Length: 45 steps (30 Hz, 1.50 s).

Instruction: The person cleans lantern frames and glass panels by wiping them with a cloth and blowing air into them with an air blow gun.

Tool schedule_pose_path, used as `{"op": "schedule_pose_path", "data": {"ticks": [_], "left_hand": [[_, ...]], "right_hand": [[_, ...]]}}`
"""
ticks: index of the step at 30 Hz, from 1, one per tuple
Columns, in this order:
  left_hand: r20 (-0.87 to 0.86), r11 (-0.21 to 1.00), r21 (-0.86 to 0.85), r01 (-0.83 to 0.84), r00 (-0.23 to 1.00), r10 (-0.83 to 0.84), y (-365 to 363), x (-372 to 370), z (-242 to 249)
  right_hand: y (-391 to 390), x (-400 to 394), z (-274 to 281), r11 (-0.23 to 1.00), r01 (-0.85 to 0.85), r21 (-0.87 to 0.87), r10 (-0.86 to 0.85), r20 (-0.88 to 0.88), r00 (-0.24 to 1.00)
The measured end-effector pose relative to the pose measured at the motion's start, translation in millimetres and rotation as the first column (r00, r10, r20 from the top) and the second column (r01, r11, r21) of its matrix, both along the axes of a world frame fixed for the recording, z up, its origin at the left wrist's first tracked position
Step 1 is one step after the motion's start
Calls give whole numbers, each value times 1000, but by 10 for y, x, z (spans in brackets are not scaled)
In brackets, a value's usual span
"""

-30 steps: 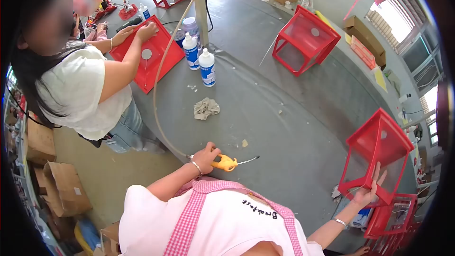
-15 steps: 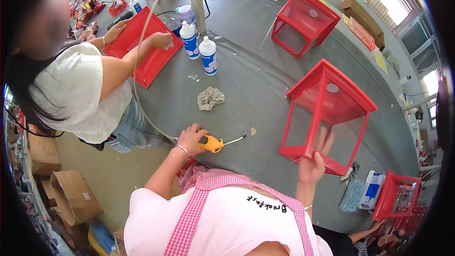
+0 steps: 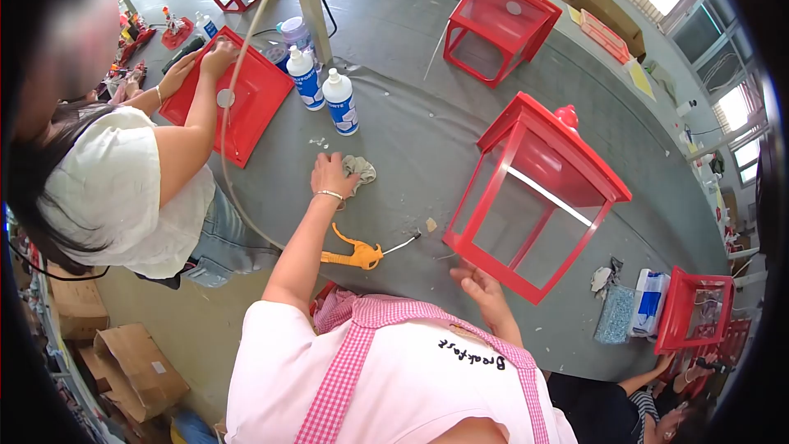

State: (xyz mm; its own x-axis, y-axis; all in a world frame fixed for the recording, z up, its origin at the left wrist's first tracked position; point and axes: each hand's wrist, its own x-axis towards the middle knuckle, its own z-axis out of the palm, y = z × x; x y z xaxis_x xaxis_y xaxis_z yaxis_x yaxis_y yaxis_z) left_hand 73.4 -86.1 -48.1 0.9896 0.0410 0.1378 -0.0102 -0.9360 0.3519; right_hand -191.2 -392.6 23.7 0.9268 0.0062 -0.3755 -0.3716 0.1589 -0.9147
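My left hand (image 3: 330, 176) lies over the left part of a crumpled grey cloth (image 3: 362, 173), fingers stretched and apart. Nearer to me rests an orange air blow gun (image 3: 362, 256) with a thin metal nozzle, joined to a pale hose (image 3: 227, 144). A red lantern housing (image 3: 538, 197) with clear panes and a knobbed roof stands on the grey table to the right. Beside its near lower edge is my right hand (image 3: 485, 289), open, thumb and fingers apart, holding nothing.
Two white bottles with blue labels (image 3: 340, 103) stand ahead. At left, a person works on a red panel (image 3: 261, 103). Another red lantern housing (image 3: 500, 26) sits farther back. Blue-white packets (image 3: 649, 304) lie at right beside a smaller red frame (image 3: 695, 308).
My left hand has let go of the blow gun and moved forward onto the cloth. My right hand has come out from the lantern housing, which is turned and shows its roof knob.
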Motion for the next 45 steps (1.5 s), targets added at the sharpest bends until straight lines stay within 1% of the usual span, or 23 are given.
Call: {"op": "schedule_pose_path", "data": {"ticks": [2, 5, 6, 7, 8, 9, 11, 12, 15, 17, 18, 21, 22, 25, 26, 27, 30, 35, 38, 41, 42, 43, 45], "left_hand": [[-52, 999, -25, 30, 998, -31, 44, 85, -128], [-153, 995, -72, 66, 985, -76, 133, 110, -183], [-257, 910, -412, 51, 951, -169, 177, 63, -108], [-316, 718, -696, -15, 904, -288, 235, 6, -20], [-322, 447, -887, -117, 851, -416, 296, -54, 96], [-322, 450, -885, -119, 854, -408, 326, -153, 256], [-135, -46, -981, -189, 830, -541, 307, -434, 585], [-136, -43, -981, -188, 834, -535, 281, -562, 745], [-9, -368, -892, -262, 824, -566, 150, -900, 1093], [4, -378, -880, -287, 792, -610, 91, -1040, 1019], [24, -388, -868, -311, 753, -658, 47, -1103, 1007], [36, -392, -862, -321, 733, -679, -176, -1311, 1049], [44, -394, -859, -326, 720, -692, -243, -1358, 1080], [28, -345, -895, -283, 735, -677, -392, -1445, 1148], [24, -321, -911, -259, 744, -668, -411, -1466, 1149], [25, -319, -912, -258, 741, -671, -416, -1477, 1136], [40, -177, -976, -123, 704, -710, -435, -1497, 1048], [7, -108, -989, -97, 708, -706, -489, -1550, 908], [-109, -217, -920, -327, 744, -659, -482, -1543, 1024], [-90, -180, -943, -279, 737, -670, -459, -1557, 1173], [-80, -162, -954, -253, 734, -675, -450, -1565, 1189], [-81, -160, -954, -252, 735, -673, -458, -1575, 1172], [-29, -61, -993, -100, 715, -698, -515, -1602, 1120]], "right_hand": [[-86, -60, 80, 988, -154, 5, 154, -97, 983], [-42, -75, 179, 979, -199, -40, 193, -120, 974], [1, -85, 197, 974, -222, -54, 213, -131, 968], [51, -81, 214, 972, -230, -53, 221, -133, 966], [113, -57, 233, 954, -295, -48, 287, -139, 948], [179, -21, 255, 932, -359, -41, 350, -141, 926], [289, 62, 320, 904, -427, -32, 419, -138, 897], [334, 126, 371, 878, -477, -34, 471, -114, 875], [491, 303, 557, 815, -578, -35, 575, -70, 815], [605, 394, 672, 867, -495, -57, 498, 87, 863], [650, 444, 702, 865, -499, -54, 502, 86, 861], [734, 556, 772, 934, -341, 104, 310, 234, 921], [732, 582, 801, 935, -338, 107, 307, 232, 923], [716, 623, 842, 926, -205, 318, 203, 40, 978], [715, 612, 832, 926, -202, 320, 199, 43, 979], [713, 602, 826, 943, -192, 271, 183, 60, 981], [700, 577, 804, 970, -170, 172, 154, 99, 983], [673, 558, 755, 991, -126, 39, 119, 147, 982], [665, 592, 764, 997, -80, -16, 81, 153, 985], [659, 623, 755, 934, -14, -356, 103, 234, 967], [662, 614, 763, 935, -15, -354, 103, 231, 967], [667, 601, 782, 905, 1, -425, 126, 272, 954], [706, 603, 812, 833, 39, -552, 188, 350, 918]]}}
